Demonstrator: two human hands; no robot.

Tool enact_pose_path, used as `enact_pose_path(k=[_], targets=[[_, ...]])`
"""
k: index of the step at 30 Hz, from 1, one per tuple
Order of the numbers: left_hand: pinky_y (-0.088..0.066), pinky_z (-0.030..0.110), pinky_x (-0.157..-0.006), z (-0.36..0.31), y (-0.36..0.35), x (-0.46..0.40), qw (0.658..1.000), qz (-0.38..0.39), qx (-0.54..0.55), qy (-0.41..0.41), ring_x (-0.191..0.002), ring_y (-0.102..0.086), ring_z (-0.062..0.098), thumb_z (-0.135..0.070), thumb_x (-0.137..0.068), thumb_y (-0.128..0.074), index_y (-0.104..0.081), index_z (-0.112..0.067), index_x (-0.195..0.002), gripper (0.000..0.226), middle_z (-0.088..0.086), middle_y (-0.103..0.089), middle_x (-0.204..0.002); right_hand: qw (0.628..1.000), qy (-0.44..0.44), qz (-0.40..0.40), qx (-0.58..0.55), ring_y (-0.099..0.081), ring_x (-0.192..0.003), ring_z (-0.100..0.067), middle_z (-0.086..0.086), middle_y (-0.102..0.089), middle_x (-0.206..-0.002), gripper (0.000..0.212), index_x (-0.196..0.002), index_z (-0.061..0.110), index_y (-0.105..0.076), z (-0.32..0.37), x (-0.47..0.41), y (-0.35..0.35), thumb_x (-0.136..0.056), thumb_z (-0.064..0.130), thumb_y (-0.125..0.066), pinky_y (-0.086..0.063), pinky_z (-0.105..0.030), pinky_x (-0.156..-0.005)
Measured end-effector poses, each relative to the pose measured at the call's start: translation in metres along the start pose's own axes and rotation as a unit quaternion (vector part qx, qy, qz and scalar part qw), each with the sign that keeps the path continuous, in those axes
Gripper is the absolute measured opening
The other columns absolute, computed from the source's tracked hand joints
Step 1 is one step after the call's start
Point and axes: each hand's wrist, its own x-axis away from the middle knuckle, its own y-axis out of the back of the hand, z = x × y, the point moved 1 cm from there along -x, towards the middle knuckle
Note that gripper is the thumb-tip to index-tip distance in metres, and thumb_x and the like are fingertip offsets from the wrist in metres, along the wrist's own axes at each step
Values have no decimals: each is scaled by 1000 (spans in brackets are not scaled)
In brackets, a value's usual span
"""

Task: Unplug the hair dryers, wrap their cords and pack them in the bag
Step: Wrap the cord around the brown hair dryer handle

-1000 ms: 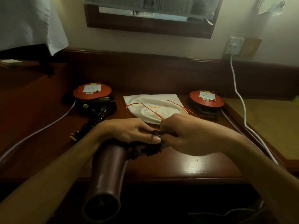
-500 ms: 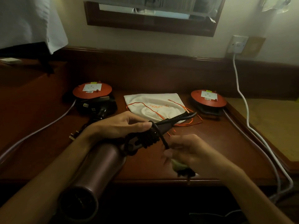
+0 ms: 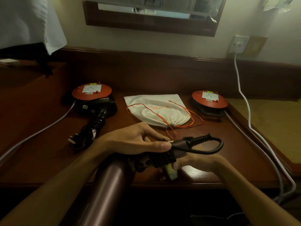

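A brown hair dryer (image 3: 105, 185) points its barrel toward me at the desk's front edge. My left hand (image 3: 135, 141) is shut on its handle, where black cord (image 3: 210, 150) is coiled, with one loop sticking out to the right. My right hand (image 3: 200, 162) is under the handle and holds the cord's plug with its yellow tag. A second, black hair dryer (image 3: 97, 110) lies at the back left with its cord bundled and its plug (image 3: 72, 141) loose on the desk. The white drawstring bag (image 3: 159, 110) with orange strings lies flat behind my hands.
Two orange socket reels stand on the desk: one (image 3: 92, 92) behind the black dryer, one (image 3: 210, 99) at the back right. White cables (image 3: 244, 101) run from a wall socket (image 3: 239, 44) down the right side. A raised wooden edge borders the desk on the right.
My right hand has swung the plug from in front of the handle to underneath it, adding another turn of cord. The left hand kept its hold on the handle.
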Motion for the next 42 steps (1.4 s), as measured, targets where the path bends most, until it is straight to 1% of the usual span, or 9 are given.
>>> enact_pose_path(k=[3, 8, 11, 15, 19, 26, 34, 37, 42], targets=[[-32, 31, -53, 1, 3, -7, 1000, -12, -3, 4, -56, -45, 23, -68, -83, -64, -72, -35, -125, 54, -4, -57, -57, 999, -20, -29, 3, -59, -122, -41, -16, -63, -134, 58, -136, 19, -59, -1, 0, 12, -83, 26, -79, -51, -51, -98], [-39, 43, -56, 10, -2, -19, 996, 24, -72, 42, -58, -48, 26, -69, -86, -63, -74, -39, -122, 48, 0, -56, -61, 936, -26, -73, 344, -55, -92, -1, -8, -59, -98, 33, -93, 4, -72, 12, -18, 50, -82, 34, -79, -47, -31, -77], [-47, 24, -59, 15, -3, -29, 989, 30, -125, 70, -61, -65, 12, -64, -89, -63, -79, -26, -112, 47, -2, -73, -71, 918, -61, -51, 388, -50, -104, -21, -6, -50, -114, 6, -93, 13, -72, 21, -29, 55, -88, 16, -75, -48, -38, -88], [-49, 25, -62, 27, -1, -33, 985, 30, -143, 89, -62, -63, 1, -67, -88, -62, -80, -28, -102, 46, -14, -69, -66, 927, -61, -38, 368, -53, -95, -4, 18, -51, -104, 35, -95, 42, -59, 31, -29, 62, -91, 9, -70, -41, -15, -73], [-54, 34, -73, 30, 1, -37, 960, 34, -254, 117, -64, -61, -8, -81, -83, -54, -76, -33, -110, 59, -31, -63, -62, 929, -47, -73, 360, -51, -99, 0, 23, -50, -109, 38, -115, 39, -65, 38, -24, 75, -82, 28, -81, -41, -14, -75], [-52, 34, -81, 29, 17, -41, 947, 5, -281, 153, -97, -63, 15, -79, -84, -52, -63, -29, -126, 66, -9, -61, -112, 955, 44, -198, 217, -56, -110, -7, 6, -56, -119, 32, -105, 33, -68, 25, -19, 74, -83, 14, -80, -53, -23, -90], [-46, 22, -65, 32, -7, -47, 981, -19, -182, 61, -74, -62, -8, -45, -96, -59, -48, -43, -131, 37, -18, -61, -90, 967, 53, -237, -73, -64, -89, -24, -16, -60, -104, 12, -100, 5, -63, 4, -19, 58, -94, 15, -66, -59, -33, -79], [-53, 34, -66, 38, -5, -46, 981, -125, -150, 11, -74, -63, 10, -45, -95, -57, -57, -38, -121, 27, -8, -67, -92, 867, 57, -306, -389, -65, -88, -28, -21, -62, -102, 10, -93, 5, -62, -8, -21, 52, -88, 14, -62, -64, -43, -69], [-43, 20, -54, 45, -2, -45, 968, -222, -120, -11, -64, -60, 8, -33, -99, -62, -59, -33, -121, 23, -6, -65, -82, 756, 95, -370, -532, -70, -98, -32, -22, -67, -113, 31, -112, 2, -66, -20, -27, 32, -83, 13, -67, -63, -48, -73]])
